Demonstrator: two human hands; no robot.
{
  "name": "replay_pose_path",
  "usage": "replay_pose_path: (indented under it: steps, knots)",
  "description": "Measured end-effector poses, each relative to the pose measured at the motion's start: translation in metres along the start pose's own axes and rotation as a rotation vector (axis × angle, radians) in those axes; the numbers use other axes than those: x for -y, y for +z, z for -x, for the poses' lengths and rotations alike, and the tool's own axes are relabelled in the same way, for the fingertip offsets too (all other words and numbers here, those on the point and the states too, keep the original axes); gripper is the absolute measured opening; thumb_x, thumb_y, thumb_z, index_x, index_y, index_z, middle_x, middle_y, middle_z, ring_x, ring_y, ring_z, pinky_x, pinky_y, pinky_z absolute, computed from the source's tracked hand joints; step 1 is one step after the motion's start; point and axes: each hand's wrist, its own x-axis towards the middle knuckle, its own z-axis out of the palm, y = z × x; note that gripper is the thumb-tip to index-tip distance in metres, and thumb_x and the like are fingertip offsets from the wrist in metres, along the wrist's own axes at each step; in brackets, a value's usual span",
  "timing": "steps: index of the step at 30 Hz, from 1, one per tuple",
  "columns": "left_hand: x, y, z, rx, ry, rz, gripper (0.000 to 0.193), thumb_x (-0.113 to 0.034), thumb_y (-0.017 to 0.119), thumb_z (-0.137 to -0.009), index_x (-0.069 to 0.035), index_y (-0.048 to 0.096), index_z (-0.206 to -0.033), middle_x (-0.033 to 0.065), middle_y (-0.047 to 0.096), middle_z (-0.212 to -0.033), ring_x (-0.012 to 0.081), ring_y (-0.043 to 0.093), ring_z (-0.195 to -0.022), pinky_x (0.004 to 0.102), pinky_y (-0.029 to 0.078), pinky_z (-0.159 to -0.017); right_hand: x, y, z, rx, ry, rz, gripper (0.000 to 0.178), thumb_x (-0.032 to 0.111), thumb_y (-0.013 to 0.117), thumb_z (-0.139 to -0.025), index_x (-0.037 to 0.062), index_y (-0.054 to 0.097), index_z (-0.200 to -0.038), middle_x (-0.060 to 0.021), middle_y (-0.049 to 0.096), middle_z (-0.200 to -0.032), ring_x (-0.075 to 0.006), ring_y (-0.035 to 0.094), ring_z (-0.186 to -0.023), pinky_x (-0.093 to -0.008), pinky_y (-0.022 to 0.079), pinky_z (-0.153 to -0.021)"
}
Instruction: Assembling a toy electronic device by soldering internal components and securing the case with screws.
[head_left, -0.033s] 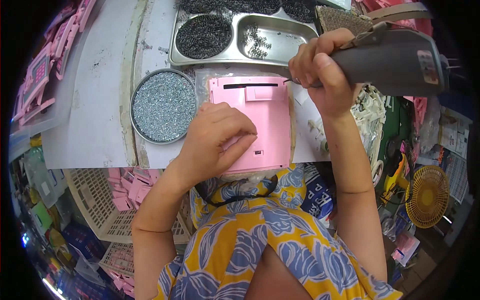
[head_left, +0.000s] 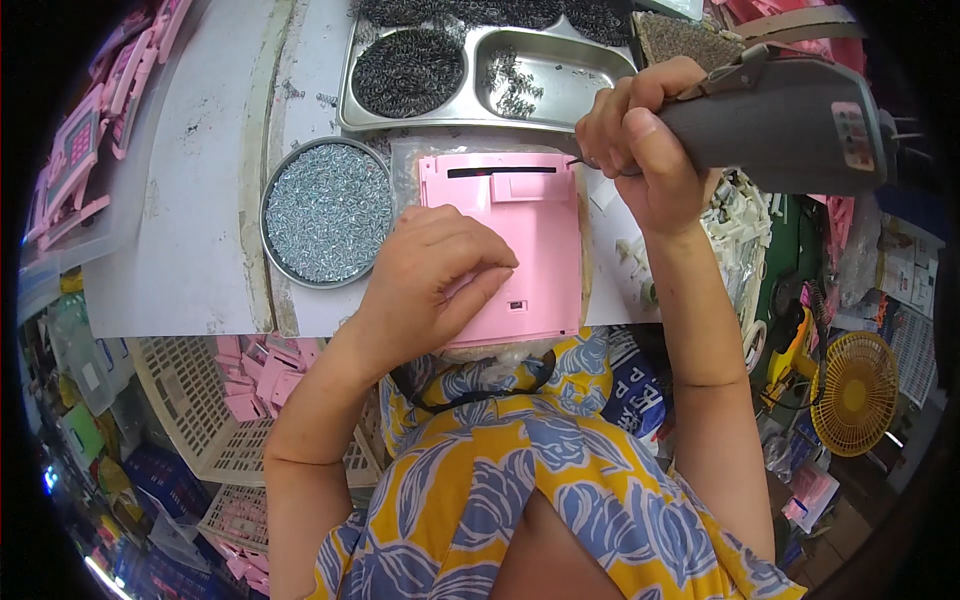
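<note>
A pink plastic housing (head_left: 545, 250) lies in front of me, with a dark slot near its far edge and a small square opening near its near edge. My right hand (head_left: 650, 140) is wrapped round a grey electric screwdriver (head_left: 775, 125), whose thin tip meets the housing's far right corner. Over the housing's left half rests my left hand (head_left: 435, 275), thumb and fingertips pinched together. Whatever sits in that pinch, if anything, is too small to make out. Just left of this hand stands a round dish (head_left: 268, 245) full of small silvery screws (head_left: 328, 210).
Beyond the housing is a metal compartment tray (head_left: 480, 122) with dark springs (head_left: 408, 72). White plastic parts (head_left: 740, 225) are heaped at right. A plastic basket (head_left: 180, 410) holding pink parts stands below the table's left edge, and a yellow fan (head_left: 855, 392) is at far right.
</note>
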Motion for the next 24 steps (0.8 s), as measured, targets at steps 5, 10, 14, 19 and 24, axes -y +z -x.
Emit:
replay_pose_path:
  steps: [5, 10, 14, 19, 24]
  knots:
    - [-0.006, 0.003, 0.001, -0.030, -0.037, -0.035, 0.013, -0.004, 0.077, -0.077, -0.009, 0.069, -0.086, 0.0019, 0.068, -0.079, 0.0198, 0.060, -0.069, 0.0332, 0.042, -0.072, 0.006, 0.002, -0.005, 0.008, 0.055, -0.023, 0.018, 0.015, 0.055, -0.093, 0.0069, 0.051, -0.108, -0.0018, 0.041, -0.061, -0.0132, 0.041, -0.053, -0.0325, 0.039, -0.053]
    - [-0.007, 0.009, 0.004, -0.224, 0.047, -0.112, 0.017, -0.007, 0.080, -0.075, -0.010, 0.068, -0.086, 0.0011, 0.067, -0.078, 0.0192, 0.060, -0.069, 0.0335, 0.041, -0.072, 0.056, 0.033, -0.013, 0.248, -0.019, -0.135, 0.038, 0.034, 0.056, -0.093, 0.0127, 0.051, -0.123, 0.0050, 0.046, -0.062, -0.0105, 0.044, -0.052, -0.0304, 0.041, -0.053]
    - [-0.007, 0.005, 0.007, -0.269, 0.064, -0.125, 0.019, -0.008, 0.081, -0.074, -0.011, 0.067, -0.086, 0.0003, 0.067, -0.078, 0.0194, 0.061, -0.069, 0.0342, 0.040, -0.072, 0.065, 0.065, 0.000, 0.176, 0.071, -0.153, 0.031, 0.037, 0.062, -0.094, 0.0162, 0.048, -0.112, 0.0064, 0.050, -0.063, -0.0098, 0.047, -0.049, -0.0276, 0.042, -0.048]
    - [-0.001, 0.000, 0.015, -0.301, 0.090, -0.102, 0.023, -0.002, 0.081, -0.070, -0.009, 0.068, -0.088, 0.0021, 0.066, -0.077, 0.0203, 0.059, -0.066, 0.0339, 0.040, -0.071, 0.058, 0.078, 0.000, 0.160, 0.112, -0.132, 0.031, 0.038, 0.062, -0.095, 0.0156, 0.048, -0.110, 0.0054, 0.050, -0.062, -0.0103, 0.047, -0.048, -0.0273, 0.042, -0.049]
    - [0.000, -0.008, 0.022, -0.356, 0.083, -0.208, 0.017, -0.008, 0.080, -0.076, -0.010, 0.065, -0.084, 0.0005, 0.065, -0.075, 0.0201, 0.060, -0.068, 0.0359, 0.040, -0.071, 0.049, 0.092, -0.007, 0.177, 0.118, -0.124, 0.031, 0.038, 0.062, -0.095, 0.0146, 0.048, -0.111, 0.0045, 0.050, -0.062, -0.0112, 0.047, -0.049, -0.0291, 0.042, -0.049]
